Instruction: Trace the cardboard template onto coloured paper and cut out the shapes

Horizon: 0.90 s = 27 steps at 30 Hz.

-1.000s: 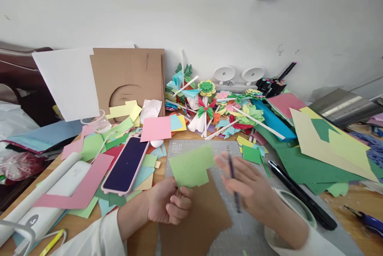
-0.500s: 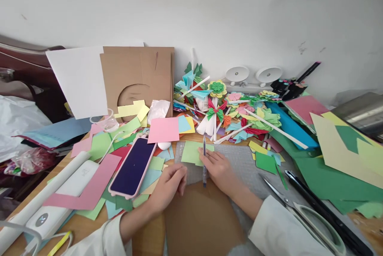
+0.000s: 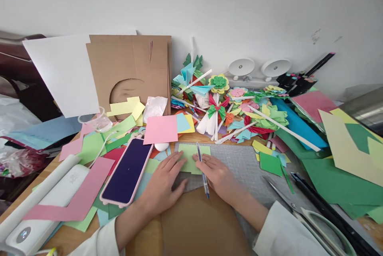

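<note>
At the frame's centre, the left hand (image 3: 165,182), fingers nearly together, thumb apart, and the right hand (image 3: 220,178), fingers clamped on a pen (image 3: 204,180), touch green paper (image 3: 190,155) on the mat (image 3: 239,162), apparently steadying it flat.

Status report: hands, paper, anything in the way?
Left hand open at left edge of light green paper. Right hand holding slim clear pen. Paper flat on grey cutting mat; pen partly over it.
</note>
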{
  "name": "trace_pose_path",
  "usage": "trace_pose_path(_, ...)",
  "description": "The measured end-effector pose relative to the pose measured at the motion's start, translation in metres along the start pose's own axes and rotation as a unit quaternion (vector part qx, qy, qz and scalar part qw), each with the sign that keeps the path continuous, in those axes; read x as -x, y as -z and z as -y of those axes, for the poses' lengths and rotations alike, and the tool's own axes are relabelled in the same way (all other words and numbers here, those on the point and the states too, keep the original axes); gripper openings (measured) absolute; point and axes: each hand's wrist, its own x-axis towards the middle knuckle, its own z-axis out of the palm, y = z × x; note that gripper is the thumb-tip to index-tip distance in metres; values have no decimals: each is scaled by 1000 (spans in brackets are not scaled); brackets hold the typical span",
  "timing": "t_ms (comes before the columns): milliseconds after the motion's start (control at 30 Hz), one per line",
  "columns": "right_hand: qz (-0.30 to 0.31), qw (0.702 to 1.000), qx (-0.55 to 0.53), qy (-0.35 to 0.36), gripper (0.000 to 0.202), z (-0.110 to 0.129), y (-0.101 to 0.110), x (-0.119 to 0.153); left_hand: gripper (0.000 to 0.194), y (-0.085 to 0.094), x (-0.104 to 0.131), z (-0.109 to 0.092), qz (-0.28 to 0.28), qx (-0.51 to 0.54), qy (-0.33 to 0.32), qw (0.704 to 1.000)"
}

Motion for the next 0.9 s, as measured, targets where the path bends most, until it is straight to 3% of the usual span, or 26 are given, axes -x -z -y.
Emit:
trace_pose_path(100, 11, 1000, -20, -1, 42, 0, 1, 0, 54, 0, 0, 3, 15, -18, -1, 1000)
trace_pose_path(267, 13, 999, -39, -11, 41, -2, 2, -1, 50, -1, -1, 4, 34, -51, 4, 998)
trace_pose_path(900, -5, 999, -47, -14, 50, -3, 4, -2, 51, -4, -2, 7, 48, -84, 2, 995)
